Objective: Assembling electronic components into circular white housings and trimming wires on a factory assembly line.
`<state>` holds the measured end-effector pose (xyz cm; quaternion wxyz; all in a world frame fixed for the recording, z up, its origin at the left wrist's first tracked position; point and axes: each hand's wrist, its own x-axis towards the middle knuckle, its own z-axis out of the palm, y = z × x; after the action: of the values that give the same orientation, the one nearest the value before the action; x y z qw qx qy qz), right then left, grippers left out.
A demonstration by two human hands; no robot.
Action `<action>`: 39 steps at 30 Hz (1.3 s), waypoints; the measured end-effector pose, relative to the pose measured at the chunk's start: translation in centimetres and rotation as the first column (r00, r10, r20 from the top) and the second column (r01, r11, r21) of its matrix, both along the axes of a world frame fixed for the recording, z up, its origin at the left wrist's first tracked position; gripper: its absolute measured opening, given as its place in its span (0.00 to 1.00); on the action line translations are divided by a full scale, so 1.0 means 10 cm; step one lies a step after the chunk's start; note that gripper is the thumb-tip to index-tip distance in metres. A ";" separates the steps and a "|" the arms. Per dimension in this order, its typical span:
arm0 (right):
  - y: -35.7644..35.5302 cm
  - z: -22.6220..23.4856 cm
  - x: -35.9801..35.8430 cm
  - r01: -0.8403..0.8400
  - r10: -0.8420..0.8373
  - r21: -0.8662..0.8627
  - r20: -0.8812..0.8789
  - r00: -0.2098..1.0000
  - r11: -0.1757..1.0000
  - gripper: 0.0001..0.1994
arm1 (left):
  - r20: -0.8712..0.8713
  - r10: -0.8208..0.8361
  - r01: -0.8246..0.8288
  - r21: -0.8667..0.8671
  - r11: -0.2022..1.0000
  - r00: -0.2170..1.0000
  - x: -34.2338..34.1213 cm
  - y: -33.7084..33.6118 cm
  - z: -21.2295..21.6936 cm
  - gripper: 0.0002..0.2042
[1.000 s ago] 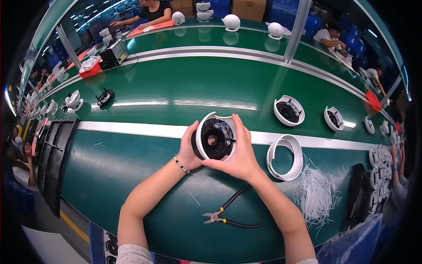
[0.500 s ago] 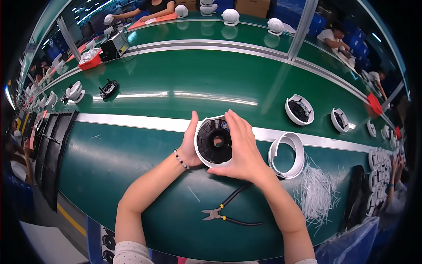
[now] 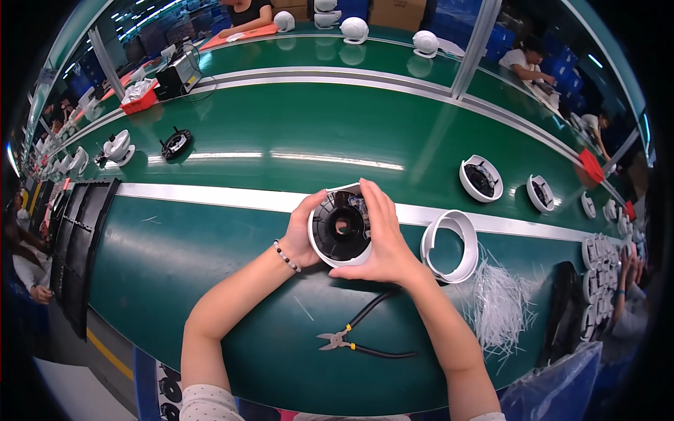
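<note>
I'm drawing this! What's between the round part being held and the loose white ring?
In the head view, the right hand, holding the round part, then a sliver of green tabletop.

The left hand (image 3: 300, 237) and the right hand (image 3: 385, 238) are holding a round housing (image 3: 328, 235) at the center of the frame. The white rim is enclosing a black, center-holed insert; part of a circuit board is showing at its upper right. A beaded bracelet (image 3: 286, 257) is encircling the left wrist. Diagonal cutters (image 3: 338, 339) are lying with jaws parted at lower center. Right of center, a white ring (image 3: 468, 247) is resting beside a pile of thin white strips (image 3: 500, 309). A black tray (image 3: 83, 245) is standing at the left edge. A black round part (image 3: 175, 144) is lying at upper left.
</note>
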<state>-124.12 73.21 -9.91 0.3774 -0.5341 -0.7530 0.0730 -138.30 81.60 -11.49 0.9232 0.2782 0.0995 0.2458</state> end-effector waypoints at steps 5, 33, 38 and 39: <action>-0.05 -0.06 0.01 0.009 -0.009 -0.004 -0.065 0.998 1.000 0.61 | -0.066 -0.005 0.012 0.103 0.995 0.998 0.00 0.01 0.04 0.24; -0.55 0.64 0.71 0.265 -0.324 0.252 0.232 0.917 0.931 0.21 | -0.417 0.317 -0.179 0.336 0.925 0.852 0.41 0.73 -0.06 0.18; -0.43 0.27 1.25 0.147 -0.104 -0.139 0.275 0.956 0.979 0.22 | -0.511 0.484 -0.170 0.542 0.823 0.710 0.69 1.00 -0.35 0.28; -0.42 0.26 1.27 0.167 -0.125 -0.157 0.245 0.961 0.974 0.21 | -0.615 0.553 -0.061 0.636 0.769 0.562 0.57 0.90 -0.11 0.35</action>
<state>-111.40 69.02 -7.26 0.2419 -0.6243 -0.7412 0.0478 -132.62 90.56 -12.54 0.6044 0.5842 0.4614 0.2837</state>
